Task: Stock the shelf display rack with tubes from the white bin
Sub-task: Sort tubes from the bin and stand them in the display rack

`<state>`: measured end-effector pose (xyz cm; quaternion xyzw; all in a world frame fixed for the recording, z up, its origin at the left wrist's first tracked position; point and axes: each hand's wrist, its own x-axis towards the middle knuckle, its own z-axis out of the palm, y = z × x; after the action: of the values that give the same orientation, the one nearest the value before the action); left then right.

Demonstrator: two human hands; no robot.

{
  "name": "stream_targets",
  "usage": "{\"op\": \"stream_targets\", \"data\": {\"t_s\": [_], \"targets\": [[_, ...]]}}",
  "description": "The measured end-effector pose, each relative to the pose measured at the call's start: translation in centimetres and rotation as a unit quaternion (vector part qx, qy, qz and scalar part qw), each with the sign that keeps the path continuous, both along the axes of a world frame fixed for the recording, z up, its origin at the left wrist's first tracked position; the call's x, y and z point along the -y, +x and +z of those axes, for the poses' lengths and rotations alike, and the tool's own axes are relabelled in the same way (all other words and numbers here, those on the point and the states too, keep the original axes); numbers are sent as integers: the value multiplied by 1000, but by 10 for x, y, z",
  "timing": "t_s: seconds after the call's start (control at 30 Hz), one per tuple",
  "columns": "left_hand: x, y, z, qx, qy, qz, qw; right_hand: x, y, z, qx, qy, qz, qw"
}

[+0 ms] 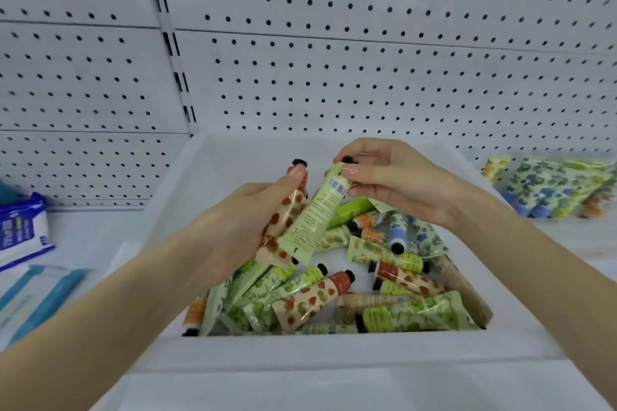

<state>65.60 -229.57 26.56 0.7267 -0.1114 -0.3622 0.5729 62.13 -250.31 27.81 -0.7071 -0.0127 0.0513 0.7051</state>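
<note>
A white bin (334, 349) sits in front of me on the shelf, filled with several small patterned tubes (384, 297) with black caps. My left hand (240, 220) grips a peach tube with red strawberries (288, 207), cap end up. My right hand (397, 180) pinches the top of a light green tube (317, 213) near its black cap, and that tube leans against the strawberry one above the bin.
A white pegboard wall (367, 60) backs the shelf. Several blue and green patterned tubes (554, 187) lie in a row on the shelf at the right. Blue and white packets (23, 230) lie on the shelf at the left.
</note>
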Motion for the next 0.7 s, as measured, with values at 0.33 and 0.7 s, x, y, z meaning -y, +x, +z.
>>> {"op": "stream_targets", "data": {"t_s": [0.33,0.7], "targets": [[7,-13,4,40,-24,-62,997,-13,0,-4,122,-85,-44,988],[9,-2,-7,16,-3,-49,999,-10,9,-14,89,-123,-58,987]]}}
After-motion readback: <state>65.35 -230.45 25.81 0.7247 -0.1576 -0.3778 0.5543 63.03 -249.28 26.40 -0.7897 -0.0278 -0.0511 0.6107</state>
